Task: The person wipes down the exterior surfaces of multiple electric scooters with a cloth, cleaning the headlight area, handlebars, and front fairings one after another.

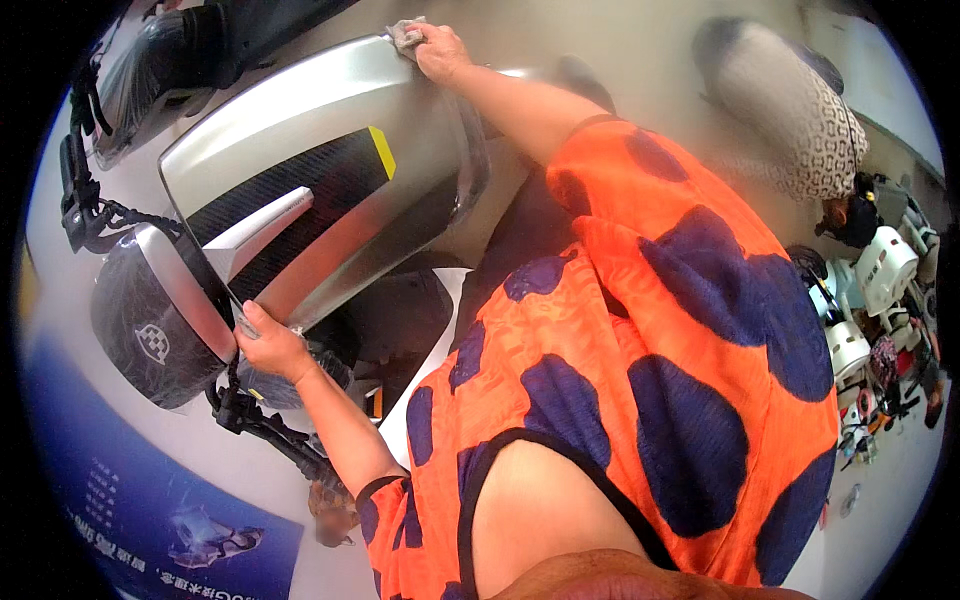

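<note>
Because your right hand [442,55] is pressing a grey cloth [404,36] against the silver panel [350,215], you may be risking scratches if grit is hiding underneath. The panel is lying left of you, spanning between both hands: your right fingers are clutching the cloth at its far edge; your left hand [275,348] is touching its near-left end, whether gripping I cannot tell.

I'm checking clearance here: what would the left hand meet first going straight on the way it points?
Most likely the silver-and-black panel, at its lower corner, which the left hand already seems to touch; depth at the fingertips is hard to judge.
</note>
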Tool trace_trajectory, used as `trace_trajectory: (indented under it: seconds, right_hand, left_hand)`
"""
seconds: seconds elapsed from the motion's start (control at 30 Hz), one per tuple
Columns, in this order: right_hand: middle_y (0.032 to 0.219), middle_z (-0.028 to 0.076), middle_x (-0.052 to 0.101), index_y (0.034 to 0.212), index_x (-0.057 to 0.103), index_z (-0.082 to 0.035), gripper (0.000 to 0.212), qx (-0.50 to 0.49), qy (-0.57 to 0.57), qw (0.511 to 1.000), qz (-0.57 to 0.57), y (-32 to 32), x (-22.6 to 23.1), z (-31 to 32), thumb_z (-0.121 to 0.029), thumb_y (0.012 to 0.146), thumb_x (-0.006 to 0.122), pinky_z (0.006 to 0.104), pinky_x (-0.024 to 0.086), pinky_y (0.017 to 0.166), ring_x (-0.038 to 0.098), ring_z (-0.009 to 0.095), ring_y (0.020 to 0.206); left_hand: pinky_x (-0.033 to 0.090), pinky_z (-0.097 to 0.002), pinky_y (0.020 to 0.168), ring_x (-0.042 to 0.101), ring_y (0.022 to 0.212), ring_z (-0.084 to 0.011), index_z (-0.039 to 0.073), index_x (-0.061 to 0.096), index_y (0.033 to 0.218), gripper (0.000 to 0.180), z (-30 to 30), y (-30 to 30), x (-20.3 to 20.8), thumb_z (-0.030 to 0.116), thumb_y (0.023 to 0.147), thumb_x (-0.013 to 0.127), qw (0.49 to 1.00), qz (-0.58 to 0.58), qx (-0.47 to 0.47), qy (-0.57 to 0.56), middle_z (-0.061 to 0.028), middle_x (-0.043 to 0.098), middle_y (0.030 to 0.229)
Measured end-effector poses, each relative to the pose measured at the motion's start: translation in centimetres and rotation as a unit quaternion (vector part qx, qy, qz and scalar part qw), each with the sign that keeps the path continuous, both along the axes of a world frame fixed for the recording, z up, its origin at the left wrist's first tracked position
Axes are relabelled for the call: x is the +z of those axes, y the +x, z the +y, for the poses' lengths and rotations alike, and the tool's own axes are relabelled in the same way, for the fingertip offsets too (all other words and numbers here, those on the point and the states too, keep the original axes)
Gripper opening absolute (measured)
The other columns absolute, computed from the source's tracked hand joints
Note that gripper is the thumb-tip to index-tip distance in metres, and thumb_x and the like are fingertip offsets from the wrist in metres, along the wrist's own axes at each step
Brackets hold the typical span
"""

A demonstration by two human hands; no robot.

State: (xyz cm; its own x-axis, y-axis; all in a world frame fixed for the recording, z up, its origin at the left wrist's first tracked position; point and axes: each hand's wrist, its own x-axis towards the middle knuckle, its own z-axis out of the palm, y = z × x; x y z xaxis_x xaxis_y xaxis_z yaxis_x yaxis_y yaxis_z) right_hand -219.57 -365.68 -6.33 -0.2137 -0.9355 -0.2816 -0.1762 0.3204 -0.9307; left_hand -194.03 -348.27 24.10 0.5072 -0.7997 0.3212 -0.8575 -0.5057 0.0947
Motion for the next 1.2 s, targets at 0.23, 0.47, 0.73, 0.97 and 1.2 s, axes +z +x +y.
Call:
trace_trajectory:
  seconds: [0.23, 0.47, 0.73, 0.97, 1.2]
  right_hand:
    - [0.110, 0.021, 0.053, 0.112, 0.059, -0.023, 0.036, 0.112, 0.128, 0.985, 0.020, -2.1, -2.6, 2.1, -0.014, 0.080, 0.046, 0.0398, 0.040, 0.093, 0.051, 0.035, 0.105]
    - [0.111, 0.017, 0.054, 0.111, 0.059, -0.021, 0.040, 0.246, -0.076, 0.965, 0.049, 1.2, 6.8, -5.9, -0.007, 0.078, 0.041, 0.0375, 0.038, 0.095, 0.048, 0.033, 0.108]
    - [0.101, 0.013, 0.056, 0.103, 0.063, -0.020, 0.034, 0.124, -0.231, 0.961, 0.085, 3.2, 4.3, 2.0, -0.005, 0.074, 0.052, 0.0411, 0.040, 0.090, 0.050, 0.034, 0.101]
    - [0.095, 0.020, 0.057, 0.102, 0.060, -0.011, 0.031, 0.154, -0.167, 0.963, 0.146, 2.4, 3.3, -2.0, -0.002, 0.076, 0.046, 0.0413, 0.045, 0.081, 0.055, 0.036, 0.089]
    - [0.103, 0.023, 0.056, 0.117, 0.051, -0.008, 0.044, 0.121, -0.159, 0.968, 0.152, 5.1, -0.4, -3.7, -0.021, 0.075, 0.058, 0.0427, 0.041, 0.091, 0.051, 0.041, 0.101]
  left_hand:
    - [0.044, -0.0456, 0.069, 0.058, 0.079, -0.0412, -0.004, 0.059, 0.093, 0.056, -0.1, 0.1, -0.2, 0.051, 0.084, 0.050, 0.999, -0.028, 0.025, 0.003, -0.0246, 0.062, 0.085]
    - [0.044, -0.0452, 0.068, 0.058, 0.078, -0.0417, -0.004, 0.059, 0.090, 0.053, 0.2, 0.9, -0.7, 0.048, 0.083, 0.053, 0.999, -0.044, 0.026, -0.015, -0.0249, 0.061, 0.084]
    - [0.046, -0.0445, 0.068, 0.059, 0.077, -0.0405, -0.004, 0.060, 0.090, 0.053, 0.0, 0.7, -0.8, 0.048, 0.082, 0.054, 0.998, -0.036, 0.043, -0.002, -0.0231, 0.062, 0.083]
    - [0.046, -0.0450, 0.070, 0.059, 0.080, -0.0399, -0.003, 0.061, 0.092, 0.057, 0.5, 1.1, -0.5, 0.052, 0.081, 0.054, 0.998, -0.046, 0.047, -0.009, -0.0225, 0.063, 0.086]
    - [0.044, -0.0446, 0.075, 0.059, 0.086, -0.0383, 0.002, 0.062, 0.096, 0.057, 0.5, 1.3, -0.6, 0.055, 0.079, 0.052, 0.998, -0.001, 0.065, -0.011, -0.0198, 0.064, 0.092]
